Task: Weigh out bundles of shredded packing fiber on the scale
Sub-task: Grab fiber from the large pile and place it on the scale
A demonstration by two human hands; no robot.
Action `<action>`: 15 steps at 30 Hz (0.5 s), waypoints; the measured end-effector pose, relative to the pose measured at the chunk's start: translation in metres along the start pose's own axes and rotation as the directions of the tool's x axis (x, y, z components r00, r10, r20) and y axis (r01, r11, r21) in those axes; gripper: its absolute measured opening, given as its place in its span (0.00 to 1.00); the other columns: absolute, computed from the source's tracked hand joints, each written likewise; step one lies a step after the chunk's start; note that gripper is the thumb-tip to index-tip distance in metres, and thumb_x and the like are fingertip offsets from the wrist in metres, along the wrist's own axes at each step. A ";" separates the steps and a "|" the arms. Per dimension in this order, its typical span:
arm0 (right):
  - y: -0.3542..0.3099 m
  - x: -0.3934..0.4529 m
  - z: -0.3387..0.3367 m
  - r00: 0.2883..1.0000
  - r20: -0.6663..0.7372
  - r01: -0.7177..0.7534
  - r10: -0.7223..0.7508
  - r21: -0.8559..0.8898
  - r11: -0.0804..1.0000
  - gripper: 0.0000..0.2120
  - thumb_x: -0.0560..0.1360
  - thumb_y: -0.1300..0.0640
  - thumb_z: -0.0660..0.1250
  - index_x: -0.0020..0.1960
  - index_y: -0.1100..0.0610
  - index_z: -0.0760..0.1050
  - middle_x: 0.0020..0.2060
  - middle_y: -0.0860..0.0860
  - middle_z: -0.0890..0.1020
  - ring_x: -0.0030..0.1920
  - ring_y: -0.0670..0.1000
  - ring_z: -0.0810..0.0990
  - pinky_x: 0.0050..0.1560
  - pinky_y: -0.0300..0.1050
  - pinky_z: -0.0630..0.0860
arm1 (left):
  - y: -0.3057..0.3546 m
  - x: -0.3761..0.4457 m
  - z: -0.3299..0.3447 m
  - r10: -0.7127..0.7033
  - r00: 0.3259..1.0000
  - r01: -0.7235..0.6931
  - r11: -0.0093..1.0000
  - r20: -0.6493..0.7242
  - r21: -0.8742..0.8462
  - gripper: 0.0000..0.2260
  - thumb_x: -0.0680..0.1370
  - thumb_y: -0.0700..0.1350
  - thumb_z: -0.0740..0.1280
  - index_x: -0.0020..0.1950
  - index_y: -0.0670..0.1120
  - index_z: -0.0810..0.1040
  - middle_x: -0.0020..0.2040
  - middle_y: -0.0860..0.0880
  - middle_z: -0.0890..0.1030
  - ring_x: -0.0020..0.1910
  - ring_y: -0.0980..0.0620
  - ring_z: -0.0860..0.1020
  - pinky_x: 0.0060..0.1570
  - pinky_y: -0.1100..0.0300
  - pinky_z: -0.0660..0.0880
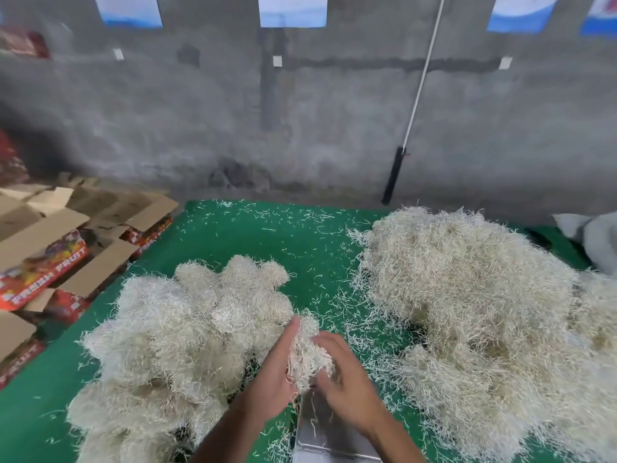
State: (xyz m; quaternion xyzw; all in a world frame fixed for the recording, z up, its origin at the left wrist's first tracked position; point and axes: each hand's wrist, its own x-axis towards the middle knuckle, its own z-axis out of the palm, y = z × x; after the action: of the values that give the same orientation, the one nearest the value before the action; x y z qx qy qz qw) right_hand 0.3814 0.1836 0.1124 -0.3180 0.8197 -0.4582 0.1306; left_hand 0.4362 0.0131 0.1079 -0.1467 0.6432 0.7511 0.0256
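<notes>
Green mat (260, 242); fiber bundle (305, 354) between both hands (above scale (320, 429)).

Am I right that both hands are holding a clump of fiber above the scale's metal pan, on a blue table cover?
Not quite: the head view shows the table cover is green, not blue. The rest holds: the left hand and right hand hold a clump of fiber between them above the scale's metal pan.
</notes>
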 end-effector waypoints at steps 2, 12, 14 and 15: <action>-0.024 0.007 -0.004 0.997 -0.056 0.064 -0.060 0.068 0.996 0.19 0.81 0.49 0.58 0.71 0.39 0.66 0.76 0.31 0.60 0.70 0.31 0.65 0.74 0.42 0.63 | 0.022 0.007 0.008 -0.047 0.995 0.050 0.998 -0.087 0.034 0.47 0.75 0.32 0.67 0.77 0.72 0.50 0.73 0.78 0.51 0.77 0.62 0.58 0.70 0.61 0.69; -0.065 0.016 -0.023 0.915 -0.363 0.162 -0.176 -0.067 0.984 0.19 0.87 0.52 0.57 0.77 0.50 0.69 0.77 0.40 0.67 0.77 0.39 0.64 0.80 0.50 0.61 | 0.119 -0.017 0.044 -0.128 0.992 0.096 0.763 -0.005 -0.639 0.22 0.80 0.55 0.60 0.63 0.38 0.76 0.45 0.40 0.84 0.43 0.42 0.83 0.43 0.50 0.81; -0.069 0.009 -0.014 0.910 -0.319 0.264 -0.266 -0.050 0.963 0.21 0.86 0.50 0.54 0.78 0.49 0.68 0.77 0.38 0.68 0.78 0.40 0.64 0.80 0.44 0.60 | 0.120 -0.020 0.043 -0.166 0.986 0.108 0.742 -0.026 -0.662 0.28 0.83 0.60 0.54 0.68 0.39 0.74 0.58 0.37 0.82 0.58 0.39 0.80 0.60 0.46 0.75; -0.075 0.011 -0.013 0.903 -0.313 0.295 -0.294 -0.043 0.954 0.21 0.86 0.47 0.53 0.78 0.48 0.68 0.77 0.37 0.69 0.77 0.40 0.65 0.79 0.44 0.62 | 0.115 -0.020 0.048 -0.223 0.975 0.169 0.769 -0.011 -0.617 0.29 0.84 0.61 0.51 0.70 0.40 0.73 0.64 0.36 0.79 0.65 0.39 0.77 0.67 0.46 0.71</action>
State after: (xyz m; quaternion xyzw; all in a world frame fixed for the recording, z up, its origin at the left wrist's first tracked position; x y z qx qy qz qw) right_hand 0.3972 0.1568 0.1828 -0.3603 0.7713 -0.5198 -0.0723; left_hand 0.4204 0.0435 0.2295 -0.2445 0.3470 0.9050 0.0279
